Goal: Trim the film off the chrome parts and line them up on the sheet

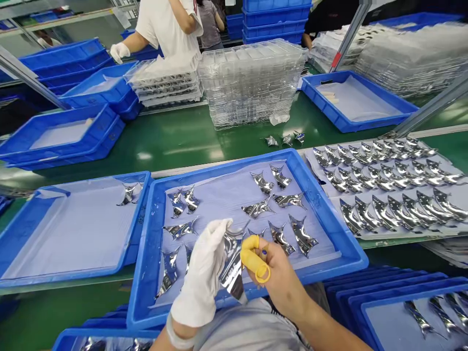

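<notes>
A curved, mirror-bright chrome piece (231, 265) with pointed corners is held upright over a blue tray (331, 214). My left hand (204, 273), in a white glove, is closed on its left edge. My right hand (276, 275) is bare except for yellow finger cots; its fingers are pinched together at the piece's right edge, the fingertips partly hidden. Several similar chrome pieces lie apart on white lining in the tray, such as one chrome piece (302, 235) to the right and another chrome piece (170, 270) to the left.
A second blue tray (73, 234) adjoins on the left. Rows of chrome pieces (387, 212) cover a sheet at right. Clear plastic trays (252, 87) stand stacked behind, near a blue bin (358, 105). A person in a white shirt (170, 29) stands across the table. Stacked trays (369, 302) sit lower right.
</notes>
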Demonstrator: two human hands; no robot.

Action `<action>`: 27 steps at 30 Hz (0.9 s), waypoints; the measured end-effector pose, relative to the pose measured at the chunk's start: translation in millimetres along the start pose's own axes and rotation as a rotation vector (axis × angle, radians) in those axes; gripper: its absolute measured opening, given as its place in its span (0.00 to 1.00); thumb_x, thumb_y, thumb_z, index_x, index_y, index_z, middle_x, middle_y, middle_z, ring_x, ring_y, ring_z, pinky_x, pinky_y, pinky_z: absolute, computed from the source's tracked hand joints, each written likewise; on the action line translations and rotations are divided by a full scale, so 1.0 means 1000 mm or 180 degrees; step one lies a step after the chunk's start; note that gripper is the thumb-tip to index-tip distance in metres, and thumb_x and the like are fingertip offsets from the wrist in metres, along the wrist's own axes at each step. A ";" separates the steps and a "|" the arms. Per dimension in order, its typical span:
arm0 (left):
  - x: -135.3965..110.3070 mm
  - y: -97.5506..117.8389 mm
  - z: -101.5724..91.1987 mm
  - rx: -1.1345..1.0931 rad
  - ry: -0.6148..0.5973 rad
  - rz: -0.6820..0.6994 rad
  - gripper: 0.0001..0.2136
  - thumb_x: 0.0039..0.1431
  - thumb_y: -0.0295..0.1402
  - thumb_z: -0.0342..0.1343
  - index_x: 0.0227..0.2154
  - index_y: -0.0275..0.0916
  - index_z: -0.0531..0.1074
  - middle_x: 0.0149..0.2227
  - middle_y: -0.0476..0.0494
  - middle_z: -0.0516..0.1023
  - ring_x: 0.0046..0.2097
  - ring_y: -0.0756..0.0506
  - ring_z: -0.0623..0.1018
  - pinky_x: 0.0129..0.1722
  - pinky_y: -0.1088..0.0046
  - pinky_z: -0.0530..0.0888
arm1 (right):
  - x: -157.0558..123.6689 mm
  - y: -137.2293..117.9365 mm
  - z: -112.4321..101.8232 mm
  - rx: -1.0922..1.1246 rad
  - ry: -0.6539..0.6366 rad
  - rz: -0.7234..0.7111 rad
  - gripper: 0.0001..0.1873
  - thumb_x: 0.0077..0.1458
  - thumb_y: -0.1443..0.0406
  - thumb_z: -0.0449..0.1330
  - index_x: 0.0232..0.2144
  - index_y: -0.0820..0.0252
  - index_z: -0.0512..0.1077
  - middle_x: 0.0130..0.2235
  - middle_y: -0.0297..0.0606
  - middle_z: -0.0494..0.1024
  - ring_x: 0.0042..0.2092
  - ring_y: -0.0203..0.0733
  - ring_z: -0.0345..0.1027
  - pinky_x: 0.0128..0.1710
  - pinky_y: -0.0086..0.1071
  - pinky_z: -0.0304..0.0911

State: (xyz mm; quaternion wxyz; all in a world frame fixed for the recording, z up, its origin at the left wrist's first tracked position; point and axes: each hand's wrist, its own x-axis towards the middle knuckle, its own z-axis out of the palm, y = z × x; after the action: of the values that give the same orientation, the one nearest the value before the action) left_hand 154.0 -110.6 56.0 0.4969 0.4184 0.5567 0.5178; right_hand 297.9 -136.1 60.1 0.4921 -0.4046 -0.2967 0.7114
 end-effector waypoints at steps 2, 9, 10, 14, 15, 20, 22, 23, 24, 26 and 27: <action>0.005 0.005 -0.012 -0.0163 0.0244 -0.0126 0.12 0.56 0.45 0.69 0.36 0.43 0.81 0.39 0.43 0.84 0.42 0.42 0.83 0.44 0.65 0.81 | -0.002 0.005 0.007 -0.0196 -0.0109 -0.0009 0.17 0.54 0.56 0.70 0.26 0.57 0.68 0.19 0.20 0.54 0.22 0.29 0.39 0.21 0.27 0.40; 0.004 0.010 -0.059 -0.0542 0.0511 0.0566 0.09 0.53 0.39 0.73 0.34 0.46 0.81 0.37 0.51 0.85 0.45 0.43 0.83 0.52 0.65 0.79 | 0.009 0.020 0.032 -0.0777 -0.0354 -0.0256 0.20 0.60 0.49 0.66 0.28 0.57 0.71 0.23 0.25 0.57 0.24 0.32 0.44 0.23 0.29 0.44; 0.003 0.009 -0.065 -0.0529 0.0453 0.0679 0.07 0.54 0.37 0.73 0.34 0.46 0.81 0.37 0.51 0.85 0.45 0.44 0.83 0.54 0.65 0.78 | 0.012 0.021 0.034 -0.0889 -0.0375 -0.0316 0.19 0.60 0.50 0.65 0.28 0.58 0.71 0.23 0.26 0.58 0.25 0.33 0.45 0.24 0.29 0.45; 0.004 0.006 -0.081 -0.0474 0.0141 0.1138 0.05 0.57 0.32 0.70 0.35 0.49 0.83 0.36 0.54 0.85 0.41 0.46 0.82 0.61 0.60 0.74 | 0.018 0.025 0.040 -0.1384 -0.0463 -0.0705 0.16 0.64 0.58 0.61 0.25 0.57 0.70 0.24 0.27 0.61 0.26 0.34 0.50 0.27 0.30 0.50; 0.005 0.006 -0.083 -0.0474 0.0108 0.1191 0.04 0.57 0.33 0.70 0.35 0.49 0.83 0.35 0.53 0.85 0.40 0.46 0.82 0.60 0.59 0.74 | 0.018 0.026 0.041 -0.1531 -0.0461 -0.0858 0.15 0.65 0.61 0.60 0.25 0.57 0.69 0.24 0.27 0.62 0.26 0.34 0.51 0.27 0.30 0.50; 0.008 0.002 -0.088 -0.0584 0.0361 0.0803 0.02 0.61 0.37 0.68 0.35 0.50 0.84 0.35 0.53 0.86 0.40 0.46 0.83 0.61 0.59 0.74 | 0.020 0.032 0.043 -0.2440 -0.0461 -0.1981 0.10 0.66 0.69 0.59 0.31 0.56 0.73 0.26 0.32 0.74 0.26 0.37 0.62 0.27 0.31 0.55; 0.009 -0.001 -0.089 -0.0625 0.0432 0.0759 0.03 0.62 0.39 0.66 0.35 0.50 0.84 0.36 0.53 0.87 0.42 0.45 0.83 0.64 0.57 0.71 | 0.020 0.033 0.044 -0.2913 -0.0497 -0.2471 0.07 0.66 0.71 0.59 0.37 0.56 0.75 0.29 0.35 0.80 0.27 0.39 0.68 0.28 0.32 0.59; 0.010 -0.002 -0.091 -0.0602 0.0466 0.0761 0.04 0.63 0.39 0.65 0.36 0.50 0.85 0.36 0.52 0.87 0.44 0.45 0.83 0.65 0.57 0.70 | 0.021 0.034 0.044 -0.3125 -0.0525 -0.2647 0.08 0.65 0.73 0.59 0.39 0.56 0.76 0.30 0.37 0.82 0.28 0.40 0.71 0.29 0.32 0.61; 0.011 -0.003 -0.092 -0.0557 0.0502 0.0770 0.05 0.64 0.39 0.65 0.36 0.50 0.85 0.37 0.52 0.87 0.46 0.44 0.83 0.65 0.57 0.70 | 0.022 0.034 0.044 -0.3295 -0.0561 -0.2764 0.09 0.64 0.74 0.59 0.40 0.56 0.76 0.31 0.38 0.83 0.29 0.41 0.74 0.30 0.33 0.62; 0.014 -0.005 -0.096 -0.0414 0.0527 0.0759 0.06 0.64 0.40 0.64 0.38 0.49 0.86 0.38 0.50 0.88 0.46 0.43 0.83 0.65 0.57 0.69 | 0.024 0.034 0.045 -0.3510 -0.0694 -0.2829 0.10 0.63 0.75 0.59 0.42 0.57 0.76 0.33 0.40 0.85 0.30 0.43 0.77 0.30 0.33 0.65; 0.016 -0.005 -0.098 -0.0321 0.0539 0.0724 0.07 0.64 0.40 0.64 0.39 0.49 0.86 0.39 0.49 0.88 0.45 0.43 0.83 0.65 0.57 0.69 | 0.025 0.035 0.044 -0.3574 -0.0754 -0.2807 0.10 0.63 0.75 0.59 0.42 0.57 0.75 0.34 0.41 0.85 0.31 0.43 0.77 0.31 0.33 0.66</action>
State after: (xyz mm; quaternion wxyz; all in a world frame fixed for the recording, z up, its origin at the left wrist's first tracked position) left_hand 55.2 -111.0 46.4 0.4067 0.4081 0.5189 0.6315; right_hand 238.8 -125.1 46.6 0.4158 -0.3592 -0.8044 0.2261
